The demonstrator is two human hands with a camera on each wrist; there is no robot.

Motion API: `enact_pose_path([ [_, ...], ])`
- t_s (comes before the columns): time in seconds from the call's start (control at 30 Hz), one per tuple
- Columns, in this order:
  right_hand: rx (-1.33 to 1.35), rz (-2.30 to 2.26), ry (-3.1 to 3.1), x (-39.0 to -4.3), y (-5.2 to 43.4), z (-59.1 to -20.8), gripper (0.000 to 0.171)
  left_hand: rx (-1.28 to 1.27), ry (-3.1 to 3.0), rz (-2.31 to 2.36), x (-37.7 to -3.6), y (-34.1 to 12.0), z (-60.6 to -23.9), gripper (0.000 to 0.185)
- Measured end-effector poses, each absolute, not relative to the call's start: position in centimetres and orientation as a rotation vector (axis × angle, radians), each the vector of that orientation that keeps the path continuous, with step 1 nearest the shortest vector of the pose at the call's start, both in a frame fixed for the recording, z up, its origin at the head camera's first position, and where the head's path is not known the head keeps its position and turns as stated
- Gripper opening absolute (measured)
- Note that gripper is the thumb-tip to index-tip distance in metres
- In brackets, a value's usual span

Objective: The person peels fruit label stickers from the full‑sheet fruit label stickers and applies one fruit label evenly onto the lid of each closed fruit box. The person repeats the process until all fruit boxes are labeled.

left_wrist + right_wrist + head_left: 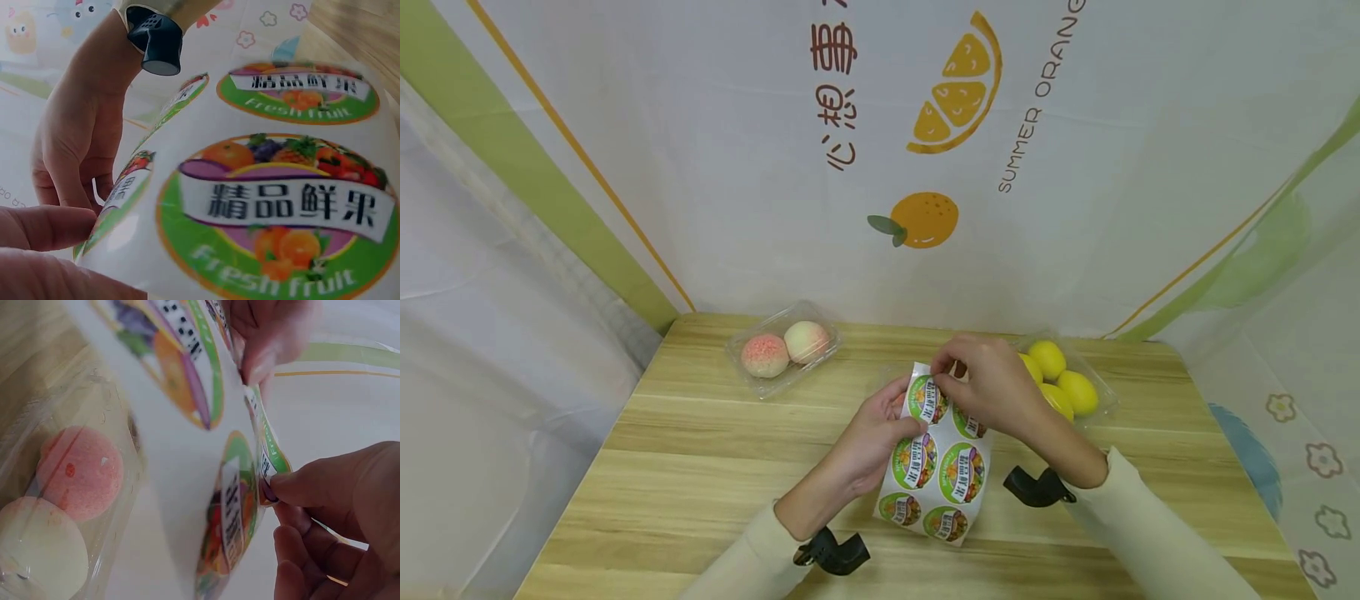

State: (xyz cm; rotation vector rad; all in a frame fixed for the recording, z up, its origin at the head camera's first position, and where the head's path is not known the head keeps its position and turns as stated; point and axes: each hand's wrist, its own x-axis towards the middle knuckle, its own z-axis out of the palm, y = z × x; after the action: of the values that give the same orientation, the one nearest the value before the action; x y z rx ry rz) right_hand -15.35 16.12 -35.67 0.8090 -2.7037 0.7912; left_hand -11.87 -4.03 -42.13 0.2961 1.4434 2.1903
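Observation:
A sheet of round fruit stickers [938,467], green with orange rims and "Fresh fruit" lettering, is held up over the table by my left hand [874,433], its thumb on the front face. At the sheet's top end my right hand [992,383] pinches the edge of one sticker [269,462] between thumb and forefinger. That sticker stands partly away from the backing in the right wrist view. The sheet curves toward the camera in the left wrist view. A clear box with a pink peach [81,472] and a pale one shows beyond the sheet in the right wrist view.
On the wooden table [715,483], a clear box [767,387] with two peaches stands at the back left. Another clear box [1105,400] with several yellow lemons is at the back right, partly behind my right forearm. A printed curtain [760,208] hangs along the table's back edge.

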Motion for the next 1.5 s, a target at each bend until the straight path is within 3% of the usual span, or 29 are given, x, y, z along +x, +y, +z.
enact_pose_path([
  [0.23, 0.82, 0.79, -2.703, -15.43, 15.97, -35.71, 0.012, 0.249, 1.401, 2.193, -11.9, -3.91, -41.86, 0.051],
  [0.8, 0.841, 0.806, -2.725, -15.37, 15.41, -35.76, 0.014, 0.148, 1.37, 2.217, -12.15, -3.94, -41.88, 0.053],
  [1.5, 0.905, 0.799, -2.717, -15.28, 15.27, -35.99, 0.018, 0.154, 1.302, 2.243, -12.31, -4.37, -42.19, 0.04],
])
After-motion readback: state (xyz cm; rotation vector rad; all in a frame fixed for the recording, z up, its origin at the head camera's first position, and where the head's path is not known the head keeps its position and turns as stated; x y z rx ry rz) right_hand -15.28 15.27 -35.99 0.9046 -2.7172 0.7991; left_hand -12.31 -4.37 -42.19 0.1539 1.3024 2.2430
